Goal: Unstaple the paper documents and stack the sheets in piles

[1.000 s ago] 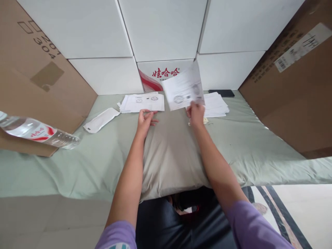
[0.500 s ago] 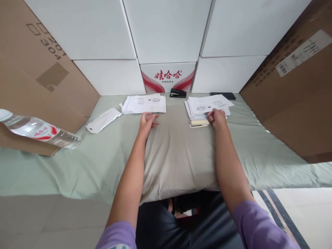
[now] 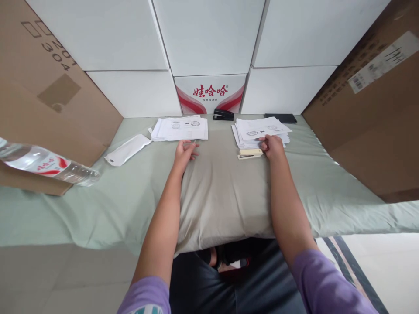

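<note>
My left hand (image 3: 186, 153) is over the cloth just in front of the left stack of printed papers (image 3: 180, 129), its fingers loosely apart and holding no paper. Round stamp marks show on that stack's top page. Over at the right stack of papers (image 3: 242, 141), my right hand (image 3: 273, 146) pinches the near edge of the top sheet (image 3: 266, 125), which lies slightly askew over the pages below. A cream stapler (image 3: 249, 154) lies beside my right fingertips, at the near side of the right stack. Some right fingers are hidden behind the hand.
Between the stacks, a black stapler (image 3: 223, 114) sits against white boxes (image 3: 209, 35). A dark phone-like slab (image 3: 281, 118) lies behind the right stack. At left are a white packet (image 3: 127, 150), a water bottle (image 3: 49, 163) and a cardboard box (image 3: 62, 104); another carton (image 3: 369, 131) stands right.
The top sheet under my right hand has shifted slightly left and turned a little. My left hand stays almost where it was. The whole view has shifted slightly.
</note>
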A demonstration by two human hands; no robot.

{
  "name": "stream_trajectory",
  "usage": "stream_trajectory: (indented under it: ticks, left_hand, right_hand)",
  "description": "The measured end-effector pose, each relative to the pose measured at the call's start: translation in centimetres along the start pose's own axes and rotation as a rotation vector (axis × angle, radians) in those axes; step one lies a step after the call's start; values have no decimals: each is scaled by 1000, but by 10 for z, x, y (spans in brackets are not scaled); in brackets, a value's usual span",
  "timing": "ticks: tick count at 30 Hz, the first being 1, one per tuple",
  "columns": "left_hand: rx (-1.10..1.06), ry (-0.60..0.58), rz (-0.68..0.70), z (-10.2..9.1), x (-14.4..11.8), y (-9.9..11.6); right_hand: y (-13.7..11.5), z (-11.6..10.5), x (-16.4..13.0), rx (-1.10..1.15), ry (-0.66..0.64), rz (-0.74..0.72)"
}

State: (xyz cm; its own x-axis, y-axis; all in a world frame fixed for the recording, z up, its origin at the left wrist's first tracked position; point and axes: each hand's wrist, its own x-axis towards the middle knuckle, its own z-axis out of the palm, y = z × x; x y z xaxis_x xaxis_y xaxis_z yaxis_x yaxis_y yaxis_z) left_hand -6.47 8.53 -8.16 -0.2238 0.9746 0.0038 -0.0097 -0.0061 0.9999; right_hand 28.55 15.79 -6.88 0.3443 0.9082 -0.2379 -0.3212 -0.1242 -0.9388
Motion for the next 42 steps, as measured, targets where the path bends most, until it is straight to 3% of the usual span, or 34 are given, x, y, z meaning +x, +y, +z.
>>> stream_trajectory:
  ticks: [11,16,21,27,35,42]
  left_hand:
    - [4,-7,16,-1,0,-3]
    - [-1,-13,28,-2,2,-5]
    - [20,-24,20,-2,1,-4]
    - [32,-14,6,0,0,-2]
    - [20,-26,22,-1,2,-6]
    - [46,-18,-1,1,1,-3]
  right_hand:
    - [0,-1,4,43,-18,36]
    - [-8,0,-1,160,-106,6]
    - [-9,5,-1,210,-163,95]
    - [-3,10,2,112,-122,98]
    - [-8,8,2,230,-68,143]
    - [-3,11,3,96,-10,146]
